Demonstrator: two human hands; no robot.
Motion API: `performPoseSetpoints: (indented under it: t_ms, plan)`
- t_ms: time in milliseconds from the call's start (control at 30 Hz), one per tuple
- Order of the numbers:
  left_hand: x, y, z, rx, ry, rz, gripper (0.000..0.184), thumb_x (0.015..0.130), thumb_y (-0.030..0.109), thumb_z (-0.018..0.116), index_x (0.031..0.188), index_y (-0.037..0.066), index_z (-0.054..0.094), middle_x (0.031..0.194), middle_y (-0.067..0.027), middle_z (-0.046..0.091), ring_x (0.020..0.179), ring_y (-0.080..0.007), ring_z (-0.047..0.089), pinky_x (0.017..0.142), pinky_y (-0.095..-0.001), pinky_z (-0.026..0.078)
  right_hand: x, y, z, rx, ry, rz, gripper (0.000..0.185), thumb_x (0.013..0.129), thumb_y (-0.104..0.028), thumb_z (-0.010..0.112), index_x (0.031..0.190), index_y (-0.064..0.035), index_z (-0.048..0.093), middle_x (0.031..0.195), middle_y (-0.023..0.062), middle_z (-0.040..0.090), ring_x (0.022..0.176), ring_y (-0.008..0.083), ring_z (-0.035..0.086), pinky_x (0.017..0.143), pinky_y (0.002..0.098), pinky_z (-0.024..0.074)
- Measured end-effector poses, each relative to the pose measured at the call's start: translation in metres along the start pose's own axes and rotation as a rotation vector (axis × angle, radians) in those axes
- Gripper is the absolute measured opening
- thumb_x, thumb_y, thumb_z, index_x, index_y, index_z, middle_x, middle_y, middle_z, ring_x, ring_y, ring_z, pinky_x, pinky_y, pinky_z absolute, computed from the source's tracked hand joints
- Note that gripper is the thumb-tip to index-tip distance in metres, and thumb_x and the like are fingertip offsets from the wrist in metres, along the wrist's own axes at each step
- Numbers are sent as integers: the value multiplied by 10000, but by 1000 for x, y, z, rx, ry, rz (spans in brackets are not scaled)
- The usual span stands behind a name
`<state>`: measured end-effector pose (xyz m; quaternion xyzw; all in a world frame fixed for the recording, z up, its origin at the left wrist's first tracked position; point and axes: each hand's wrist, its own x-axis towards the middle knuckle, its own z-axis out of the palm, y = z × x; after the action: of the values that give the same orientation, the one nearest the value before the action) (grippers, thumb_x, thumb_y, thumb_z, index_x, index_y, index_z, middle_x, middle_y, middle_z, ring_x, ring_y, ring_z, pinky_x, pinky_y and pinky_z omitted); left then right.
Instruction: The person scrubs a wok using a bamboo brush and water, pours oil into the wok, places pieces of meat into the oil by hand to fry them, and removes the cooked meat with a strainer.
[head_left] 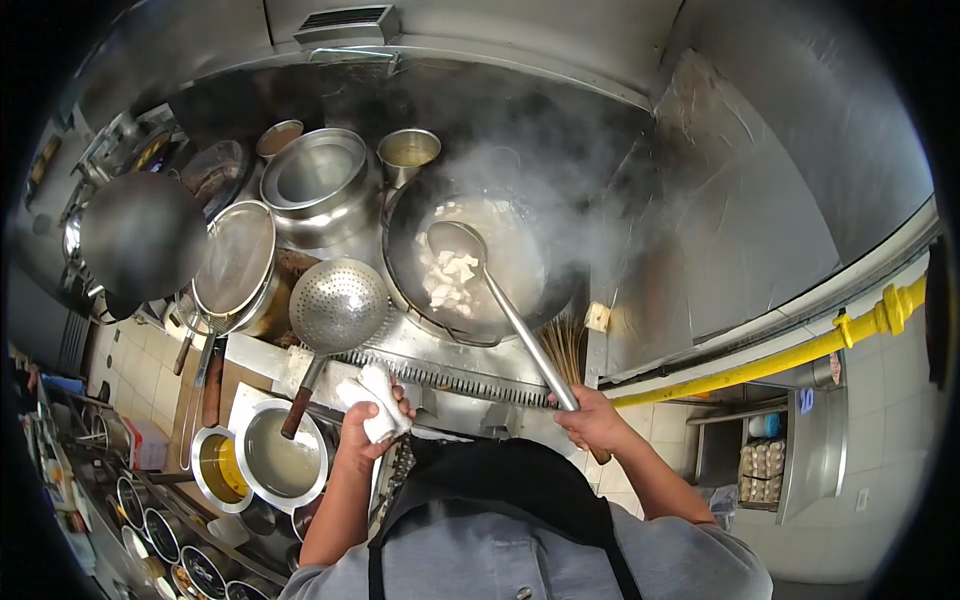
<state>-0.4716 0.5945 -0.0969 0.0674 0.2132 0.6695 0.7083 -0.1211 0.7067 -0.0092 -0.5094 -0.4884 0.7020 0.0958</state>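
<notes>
My right hand (592,420) is closed round the handle of a long metal ladle (520,325). The ladle's bowl rests among white chunks of food (448,280) in a steaming wok (405,215) of cloudy liquid. A folded white cloth (375,402) is gripped in my left hand (372,428), in front of the stove edge. Just left of the wok lies a perforated skimmer (338,305), its wooden handle pointing down towards my left hand without being held. Steam blurs the wok's right side.
A large metal pot (315,215) and a small pot (409,150) stand behind. Round strainers (235,258) and bowls (285,452) crowd the left. A bamboo brush (565,345) is beside the wok's right edge. A yellow pipe (760,368) crosses the right side.
</notes>
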Motion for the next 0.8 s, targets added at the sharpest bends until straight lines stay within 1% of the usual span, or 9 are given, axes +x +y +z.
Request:
performPoseSetpoints:
  t_ms: [233, 367, 467, 500, 567, 600, 633, 700, 800]
  plan:
    - [-4, 0, 41, -53, 126, 3, 543, 632, 188, 659, 1155, 86, 554, 1011, -117, 608, 917, -273, 615, 837, -456, 489, -14, 3, 10, -488, 242, -305, 281, 882, -148, 626, 1131, -39, 556, 631, -6, 471, 521, 88, 456, 489, 269, 401]
    - [-4, 0, 9, -6, 199, -30, 528, 696, 244, 689, 1168, 62, 537, 986, -137, 624, 863, -290, 641, 821, -469, 534, -44, 1, 5, -340, 134, -22, 329, 909, -256, 615, 1138, -26, 559, 710, 51, 546, 661, 149, 533, 637, 314, 461]
    - [7, -8, -17, -3, 319, -108, 435, 798, 339, 690, 1118, 81, 546, 870, -104, 632, 734, -253, 640, 632, -406, 550, -50, 8, -4, -587, 152, -80, 358, 912, -284, 605, 1161, -33, 550, 761, 113, 585, 702, 219, 563, 690, 343, 467]
    - [18, -11, -19, 85, 365, -142, 400, 801, 320, 683, 1096, 88, 546, 856, -97, 623, 721, -247, 633, 626, -402, 544, -42, 12, -6, -680, 155, -207, 380, 910, -291, 584, 1200, -52, 530, 846, 189, 628, 776, 325, 622, 722, 393, 487]
    - [41, -19, -2, 225, 442, -160, 291, 831, 298, 627, 1004, 77, 550, 833, -99, 616, 644, -221, 599, 509, -345, 485, -6, 27, -9, -738, 252, -253, 375, 900, -269, 591, 1200, -50, 537, 876, 191, 632, 807, 325, 631, 738, 395, 493]
    - [55, -23, -19, 244, 372, -214, 266, 811, 283, 607, 994, 95, 560, 826, -78, 614, 688, -228, 599, 612, -377, 512, 8, 29, -8, -798, 348, -294, 371, 891, -247, 597, 1199, -47, 544, 906, 193, 636, 838, 325, 640, 755, 396, 499]
    - [61, -25, -10, 231, 418, -255, 261, 797, 283, 605, 988, 110, 568, 833, -66, 619, 724, -227, 602, 677, -394, 509, 19, 19, -5, -819, 339, -266, 413, 899, -275, 553, 1239, -46, 498, 999, 269, 627, 973, 458, 579, 840, 502, 470]
    - [80, -27, 3, 241, 436, -334, 275, 775, 331, 583, 986, 156, 596, 902, -40, 633, 852, -245, 603, 840, -465, 468, 36, 12, -1, -819, 375, -254, 409, 898, -279, 553, 1227, -41, 503, 992, 275, 625, 965, 463, 578, 836, 506, 469]
    - [97, -14, 40, 236, 480, -468, 313, 783, 373, 545, 1006, 161, 602, 903, -65, 634, 862, -264, 607, 823, -484, 474, 38, 11, 7, -796, 453, -292, 378, 896, -283, 567, 1174, -30, 525, 936, 268, 634, 903, 442, 610, 793, 483, 486]
